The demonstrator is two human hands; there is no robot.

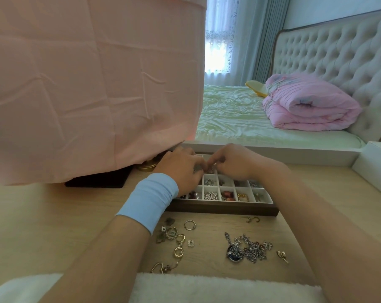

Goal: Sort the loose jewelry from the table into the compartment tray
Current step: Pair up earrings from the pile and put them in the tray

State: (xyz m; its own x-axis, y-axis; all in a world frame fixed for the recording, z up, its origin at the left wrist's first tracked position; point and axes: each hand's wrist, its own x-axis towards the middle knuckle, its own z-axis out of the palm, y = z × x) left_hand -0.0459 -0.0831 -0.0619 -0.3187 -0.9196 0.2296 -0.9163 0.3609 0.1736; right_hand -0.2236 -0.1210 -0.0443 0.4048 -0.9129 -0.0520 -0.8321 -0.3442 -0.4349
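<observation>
We judge it midway: compartment tray [224, 209] partly filled; rings [179, 239] and chain necklace [249, 248] left on tabletop [312, 193]. Left hand [180, 169] and right hand [231, 162] meet over far compartments, grip curled; contents we cannot tell.

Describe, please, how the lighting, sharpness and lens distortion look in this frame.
Head view: the window glares white, while the table is softly, evenly lit. Head view: the wide lens bows the headboard. Head view: the left hand and right hand over the compartment tray are slightly blurred; the chain necklace is sharper.
</observation>
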